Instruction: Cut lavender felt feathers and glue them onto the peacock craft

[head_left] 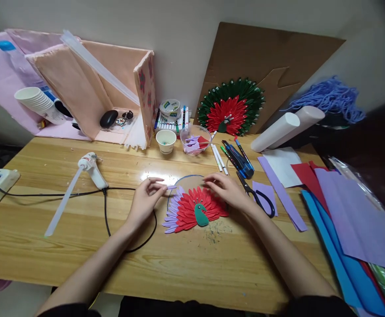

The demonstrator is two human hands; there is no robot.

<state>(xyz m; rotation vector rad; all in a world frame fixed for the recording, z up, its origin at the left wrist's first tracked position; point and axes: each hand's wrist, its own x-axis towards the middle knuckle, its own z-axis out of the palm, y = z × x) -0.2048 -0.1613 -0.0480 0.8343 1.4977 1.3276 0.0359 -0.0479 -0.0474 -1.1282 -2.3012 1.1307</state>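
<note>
A peacock craft of layered red paper feathers (188,210) with a green body (201,216) lies on the table. Purple feathers (173,216) edge its left side, and bare cardboard (188,181) with a blue outline shows above the red. At the upper left edge, my left hand (148,196) pinches a small purple paper feather (171,187) between thumb and fingertips. My right hand (227,189) rests over the craft's upper right, fingers slightly apart at the cardboard's edge; nothing shows in it.
A hot glue gun (93,169) with a long stick and black cord lies left. Scissors (258,196), markers (238,158) and purple paper (353,211) are on the right. A paper cup (166,141) and plastic bowl (195,140) stand behind. A finished-looking peacock (256,99) leans on cardboard.
</note>
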